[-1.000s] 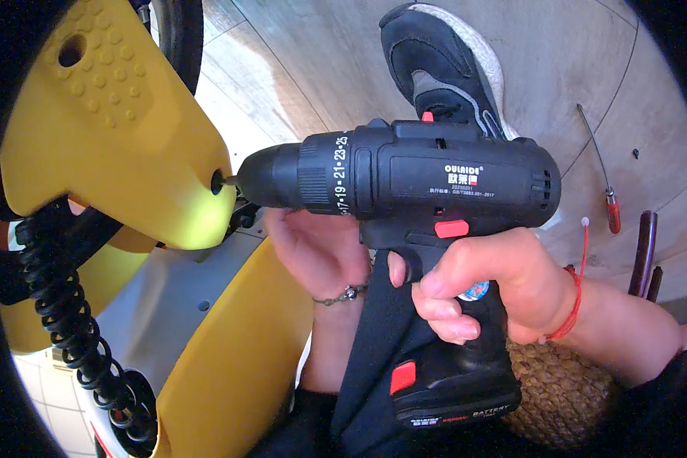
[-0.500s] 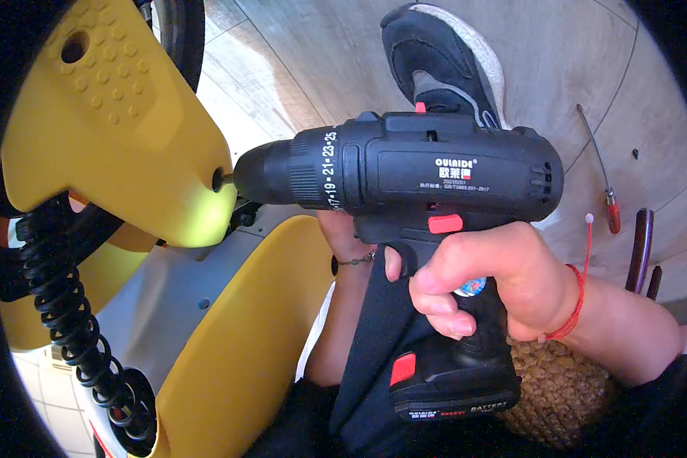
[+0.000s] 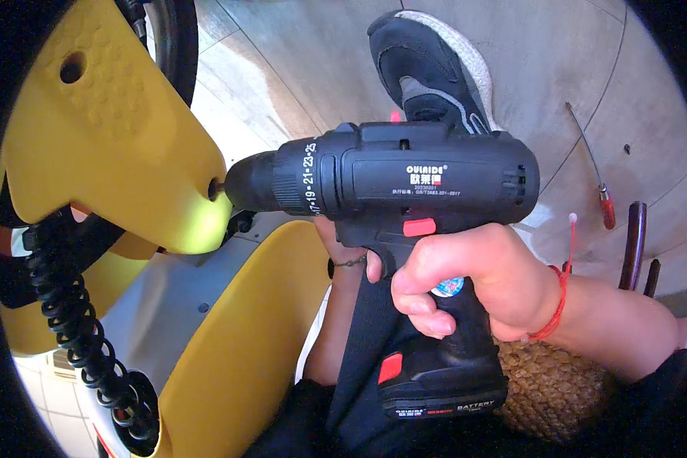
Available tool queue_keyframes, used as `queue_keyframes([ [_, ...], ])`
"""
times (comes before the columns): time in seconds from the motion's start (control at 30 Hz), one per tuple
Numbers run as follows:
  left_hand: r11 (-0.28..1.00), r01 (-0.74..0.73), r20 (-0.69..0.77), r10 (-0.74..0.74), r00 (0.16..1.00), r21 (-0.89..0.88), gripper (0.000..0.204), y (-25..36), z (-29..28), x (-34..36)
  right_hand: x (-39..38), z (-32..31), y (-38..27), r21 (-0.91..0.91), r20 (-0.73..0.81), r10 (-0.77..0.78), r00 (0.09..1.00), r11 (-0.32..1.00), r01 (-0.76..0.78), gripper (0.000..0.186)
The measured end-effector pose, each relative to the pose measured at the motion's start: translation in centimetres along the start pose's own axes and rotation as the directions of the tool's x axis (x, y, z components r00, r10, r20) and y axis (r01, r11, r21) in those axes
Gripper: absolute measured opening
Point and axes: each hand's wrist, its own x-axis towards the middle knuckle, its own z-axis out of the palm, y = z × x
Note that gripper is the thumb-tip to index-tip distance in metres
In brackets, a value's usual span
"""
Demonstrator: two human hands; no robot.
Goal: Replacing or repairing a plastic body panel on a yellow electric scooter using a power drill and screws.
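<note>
A black cordless drill [image 3: 443,168] with red switches lies level across the middle. My right hand [image 3: 466,278] is closed around its grip, the index finger by the trigger. The drill's chuck points left, and its bit enters a hole near the tip of a yellow plastic panel [image 3: 130,137]. Light falls on the panel's edge below that hole. My left hand [image 3: 330,233] reaches up behind the drill. Only its wrist and a little of the hand show, with a thin bracelet; the fingers are hidden by the drill.
A black coil spring [image 3: 69,313] stands at the left beside a yellow curved body part [image 3: 244,328]. A black tyre [image 3: 174,46] is at the top left. A red-handled screwdriver [image 3: 605,210] and a small dark screw-like piece [image 3: 627,149] lie on the floor near my shoe [image 3: 427,69].
The drill and my right hand appear slightly farther left. The floor, shoe and screwdriver have also shifted a little in view. The bit stays at the panel's hole.
</note>
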Motion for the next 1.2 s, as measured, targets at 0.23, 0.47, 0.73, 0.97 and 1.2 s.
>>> queue_keyframes([
  [0.23, 0.982, 0.134, -0.001, -0.136, 0.991, -0.134, 0.043, 0.5, 1.0, -0.1, -0.2, 0.2, -0.1, -0.053, -0.017, -0.041, 0.999, 0.998, 0.04, 0.014],
  [0.47, 0.932, 0.217, 0.017, -0.222, 0.975, -0.291, 0.043, 2.2, 2.4, 0.5, -0.8, 0.7, -0.8, -0.043, -0.012, 0.013, 1.0, 0.999, -0.013, 0.017],
  [0.73, 0.826, 0.287, -0.177, -0.414, 0.893, -0.484, 0.05, 4.4, 5.7, 2.1, -0.3, 0.4, -1.2, -0.004, -0.081, 0.166, 0.983, 0.986, -0.167, 0.016],
  [0.97, 0.951, 0.145, -0.293, -0.226, 0.929, -0.273, 0.03, 4.8, 7.2, 2.6, -0.8, 0.8, -0.2, 0.181, -0.014, 0.188, 0.982, 0.966, -0.183, 0.016],
  [1.2, 0.874, 0.143, -0.232, -0.277, 0.932, -0.465, 0.025, 2.3, 6.7, 3.8, -1.7, -0.5, 0.0, 0.277, -0.045, 0.166, 0.985, 0.95, -0.147, 0.033],
])
